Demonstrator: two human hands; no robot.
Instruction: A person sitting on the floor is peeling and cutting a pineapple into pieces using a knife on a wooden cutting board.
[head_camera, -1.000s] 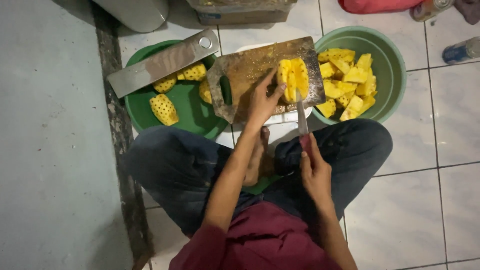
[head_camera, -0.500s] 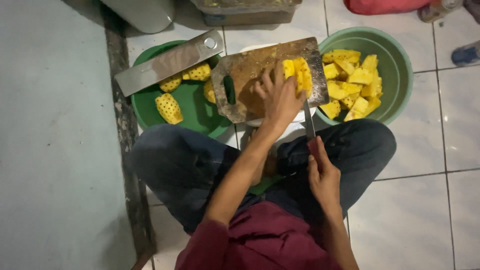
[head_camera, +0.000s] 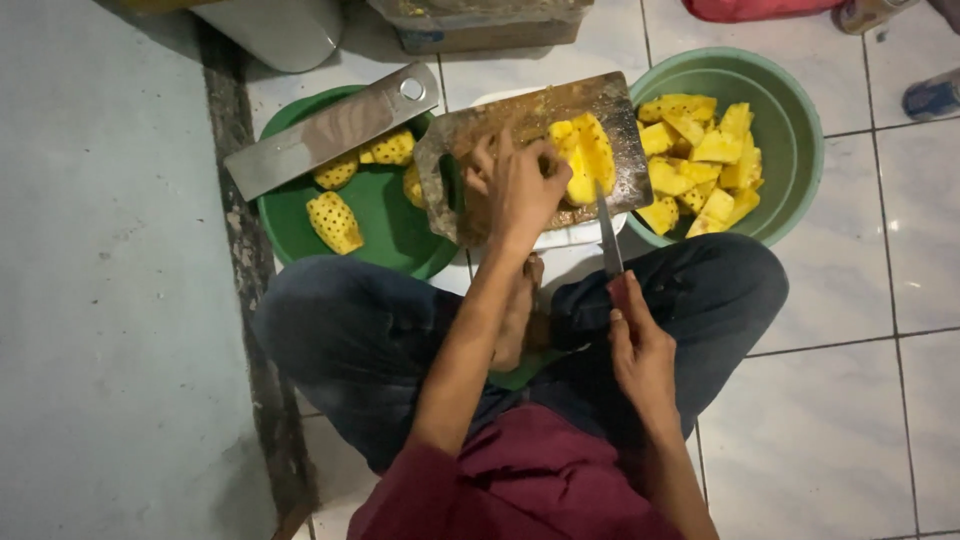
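I sit cross-legged on the floor with a wooden cutting board (head_camera: 520, 115) in front of my knees. My left hand (head_camera: 512, 185) presses down on the board and touches a yellow pineapple piece (head_camera: 585, 155) lying on it. My right hand (head_camera: 635, 335) grips the red handle of a knife (head_camera: 607, 235), whose blade points up into the pineapple piece. To the right stands a pale green bowl (head_camera: 795, 130) filled with several cut pineapple chunks (head_camera: 700, 160).
A darker green basin (head_camera: 375, 225) on the left holds peeled pineapple pieces (head_camera: 335, 220), with a steel cleaver (head_camera: 325, 130) lying across its rim. A grey raised surface (head_camera: 100, 300) fills the left side. White tiled floor (head_camera: 850, 400) extends right.
My left hand has slid left across the board, uncovering the pineapple piece. The knife hand has shifted slightly, blade still at the piece.
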